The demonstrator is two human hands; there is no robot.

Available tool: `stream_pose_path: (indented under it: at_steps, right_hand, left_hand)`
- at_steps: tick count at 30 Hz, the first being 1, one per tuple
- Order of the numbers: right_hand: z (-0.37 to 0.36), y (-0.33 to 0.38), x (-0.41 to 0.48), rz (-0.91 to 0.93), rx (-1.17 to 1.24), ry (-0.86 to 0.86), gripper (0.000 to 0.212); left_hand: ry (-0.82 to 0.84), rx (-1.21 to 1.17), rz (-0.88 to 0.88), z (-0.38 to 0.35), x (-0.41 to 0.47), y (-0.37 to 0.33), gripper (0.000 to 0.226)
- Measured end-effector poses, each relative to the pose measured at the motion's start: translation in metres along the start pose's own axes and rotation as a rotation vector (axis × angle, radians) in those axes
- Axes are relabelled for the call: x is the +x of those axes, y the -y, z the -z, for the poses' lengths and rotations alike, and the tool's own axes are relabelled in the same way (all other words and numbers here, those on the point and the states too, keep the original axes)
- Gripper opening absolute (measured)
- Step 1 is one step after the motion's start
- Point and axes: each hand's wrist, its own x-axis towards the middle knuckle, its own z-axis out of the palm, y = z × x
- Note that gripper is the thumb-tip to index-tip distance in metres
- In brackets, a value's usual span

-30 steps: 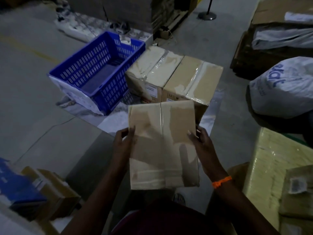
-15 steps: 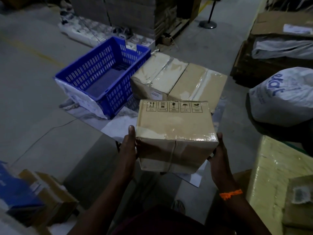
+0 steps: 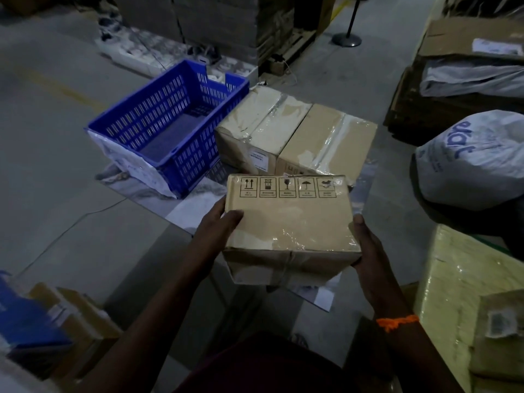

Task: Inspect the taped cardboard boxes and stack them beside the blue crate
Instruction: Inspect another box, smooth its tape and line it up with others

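Two arms reach forward from the bottom of the view. A thin orange band [image 3: 397, 321] sits on the right wrist. Between the two hands is a small taped box [image 3: 289, 222], held up off the floor. The left hand [image 3: 218, 222] grips the box's left side. Its thumb lies flat on top of the box and its fingers curl down along the side. The right hand [image 3: 368, 251] grips the right side near the front corner. Its thumb points up along the edge and its fingers go under the box, out of sight. The top of the box faces up, with shiny tape near the front and a row of little black signs along the far edge.

To the right of the right hand is a big yellow wrapped parcel [image 3: 459, 279].

Just past the hands, two bigger taped boxes [image 3: 295, 131] stand on the floor, touching side by side. Past the left hand and a bit to the left is the blue crate [image 3: 170, 131], touching the nearer of those two boxes. Past the right hand, off to the right, lies a white sack [image 3: 470, 163].
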Motion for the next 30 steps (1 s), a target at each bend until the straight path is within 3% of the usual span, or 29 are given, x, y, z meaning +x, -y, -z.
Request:
stream_pose_path:
  at_steps: [2, 4, 7, 9, 16, 23, 27, 30]
  right_hand:
    - [-0.001, 0.005, 0.003, -0.011, -0.007, 0.021, 0.108]
    - [-0.002, 0.01, 0.004, -0.026, -0.044, 0.043, 0.103]
    - [-0.006, 0.016, 0.003, -0.034, -0.084, 0.056, 0.058]
    - [-0.011, 0.017, 0.003, -0.011, -0.118, 0.059, 0.047]
    - [-0.039, 0.012, -0.004, 0.001, 0.032, 0.105, 0.054]
    - [-0.049, -0.026, -0.004, -0.168, 0.013, 0.076, 0.061]
    - [-0.037, -0.039, -0.009, -0.168, -0.088, 0.054, 0.061]
    - [-0.028, -0.048, -0.014, -0.182, -0.189, 0.06, 0.05]
  left_hand:
    - [-0.024, 0.024, 0.0, -0.005, 0.001, -0.004, 0.045]
    - [-0.039, 0.036, -0.012, -0.007, -0.003, -0.006, 0.044]
    - [-0.024, 0.043, -0.066, -0.002, -0.016, -0.008, 0.043]
    - [-0.04, 0.059, -0.13, 0.006, -0.027, -0.009, 0.045]
    - [-0.182, 0.065, -0.282, 0.037, -0.049, 0.011, 0.068]
    - [-0.219, -0.13, -0.115, 0.031, -0.065, 0.088, 0.067]
    - [-0.217, -0.14, -0.069, 0.021, -0.082, 0.108, 0.086]
    - [-0.198, -0.105, -0.032, 0.016, -0.087, 0.116, 0.06]
